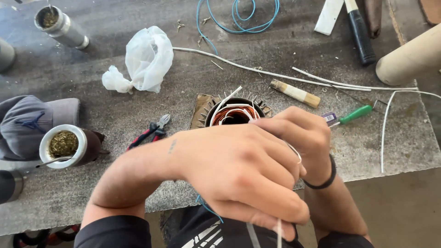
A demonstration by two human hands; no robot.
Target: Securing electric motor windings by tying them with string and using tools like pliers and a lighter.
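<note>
A motor stator point(232, 112) with copper windings and white insulating sleeves stands on the grey bench, mostly hidden behind my hands. My left hand point(239, 172) is close to the camera, fingers curled around a thin white sleeve or wire that runs down past the lower edge. My right hand point(301, 138), with a black band on the wrist, is closed at the stator's right rim, pinching the same white strand. What lies under the two hands is hidden.
Red-handled pliers point(151, 131) lie left of the stator. A cup of green herb with a metal straw point(64, 146) and a grey cap point(32, 121) sit at the left. A white plastic bag point(144, 59), blue wire point(239, 18), white sleeves point(275, 73), a green-handled screwdriver point(351, 115) lie behind.
</note>
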